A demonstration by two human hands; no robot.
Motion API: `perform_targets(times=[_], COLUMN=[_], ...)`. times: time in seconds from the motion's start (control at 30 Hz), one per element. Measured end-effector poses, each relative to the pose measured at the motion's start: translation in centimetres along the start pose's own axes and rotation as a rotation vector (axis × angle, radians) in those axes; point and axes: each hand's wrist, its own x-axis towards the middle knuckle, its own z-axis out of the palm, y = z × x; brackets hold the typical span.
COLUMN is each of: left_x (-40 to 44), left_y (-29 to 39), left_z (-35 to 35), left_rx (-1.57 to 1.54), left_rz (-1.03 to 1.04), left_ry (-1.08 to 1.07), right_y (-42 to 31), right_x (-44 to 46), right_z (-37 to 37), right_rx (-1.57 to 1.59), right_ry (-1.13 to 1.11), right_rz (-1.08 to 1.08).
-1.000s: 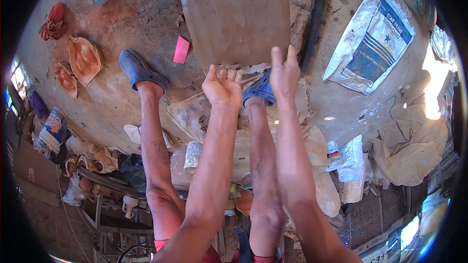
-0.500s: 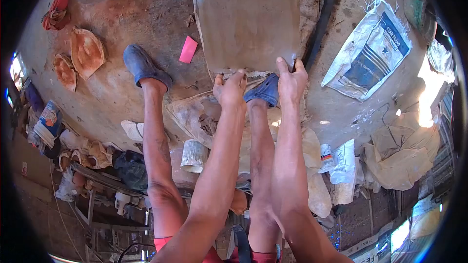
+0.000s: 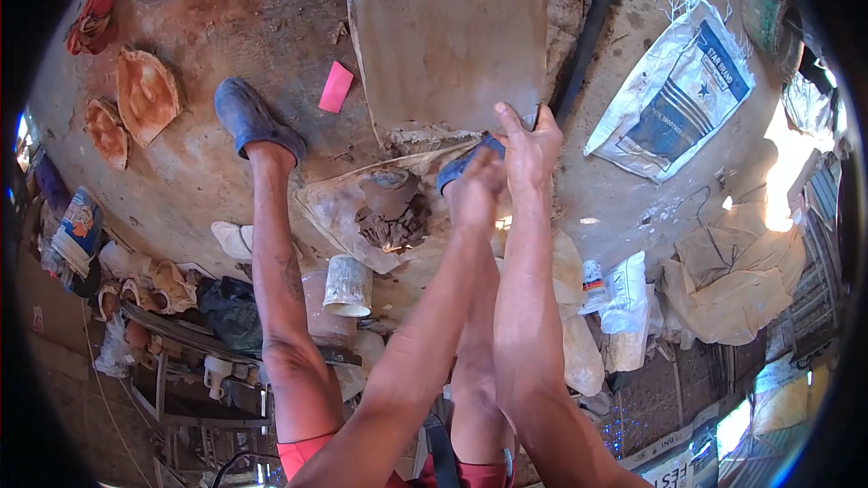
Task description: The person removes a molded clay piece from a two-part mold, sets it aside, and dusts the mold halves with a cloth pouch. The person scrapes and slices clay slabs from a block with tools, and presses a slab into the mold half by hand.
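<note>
A smooth, flat brown slab (image 3: 452, 36), which looks like clay, lies ahead of me on a sheet with ragged edges. My right hand (image 3: 531, 145) is at its near right corner, thumb on the surface and fingers closed. A small greyish, shiny thing shows between thumb and forefinger, too little of it to name. My left hand (image 3: 479, 188) is smeared by motion just left of the right wrist, below the slab's near edge and over a blue clog (image 3: 457, 172). Whether it holds anything is hidden. A lump of dark clay (image 3: 393, 217) rests on a plastic sheet (image 3: 330, 203) to the left.
A pink card (image 3: 335, 87) lies left of the slab, near my other blue clog (image 3: 256, 117). Reddish moulds (image 3: 147, 95) sit further left. A dark bar (image 3: 588, 36) and a printed sack (image 3: 674, 95) are on the right. A whitish pot (image 3: 348, 286) stands near my legs.
My left hand has left the slab's near edge and moved right and toward me, beside the right wrist. The clay lump is now more exposed. My right hand stays at the corner.
</note>
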Motion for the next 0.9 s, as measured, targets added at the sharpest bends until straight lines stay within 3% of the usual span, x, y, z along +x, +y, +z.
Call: perform_targets(times=[0.03, 0.17, 0.23, 0.27, 0.33, 0.37, 0.43, 0.47, 0.53, 0.73, 0.8, 0.83, 0.87, 0.9], left_x=[-0.1, -2.3, -5.4, -5.9, -7.3, -6.6, -3.1, -1.8, 0.2, -3.3, -6.7, -8.7, -10.9, -13.2], left_y=[1.3, 7.7, 9.6, 11.0, 13.9, 15.2, 18.1, 18.8, 19.2, 22.0, 24.8, 26.2, 27.9, 29.5], left_z=[0.1, -1.5, -1.5, -0.9, 0.1, 0.3, 1.8, 2.2, 1.8, 3.2, 4.3, 4.8, 5.2, 5.3], left_rx=[-0.219, -0.061, 1.087, 1.082, 1.380, 1.377, 1.606, 1.603, 1.574, 1.532, 1.555, 1.543, 1.542, 1.530], left_rz=[-0.008, 0.016, 0.736, 0.741, 1.259, 1.259, 1.265, 1.275, 1.152, 1.132, 1.071, 1.070, 1.088, 1.026], left_ry=[0.029, 0.144, 0.490, 0.488, 0.137, 0.138, -0.164, -0.161, -0.409, -0.405, -0.449, -0.459, -0.449, -0.495], right_y=[-1.1, -6.0, -8.2, -9.3, -11.2, -12.1, -13.6, -14.2, -14.7, -16.8, -18.3, -17.2, -16.6, -16.2], right_x=[-0.6, -3.5, -4.4, -4.5, -5.0, -5.2, -5.2, -5.2, -5.3, -6.5, -8.0, -8.4, -8.8, -9.2], right_z=[0.2, 0.8, 1.2, 1.3, 1.1, 1.1, 1.6, 1.7, 2.1, 1.9, 1.1, -0.1, 0.0, 0.4], right_rx=[0.003, 0.116, 0.106, 0.105, 0.095, 0.079, 0.068, 0.064, 0.064, -0.010, 0.163, 0.399, 0.407, 0.522], right_ry=[-0.002, 0.074, 0.101, 0.110, 0.124, 0.130, 0.127, 0.135, 0.144, 0.109, 0.074, -0.044, -0.054, 0.072], right_rz=[-0.002, 0.041, 0.039, 0.053, 0.074, 0.086, 0.082, 0.078, 0.080, -0.027, -0.140, -0.179, -0.192, -0.198])
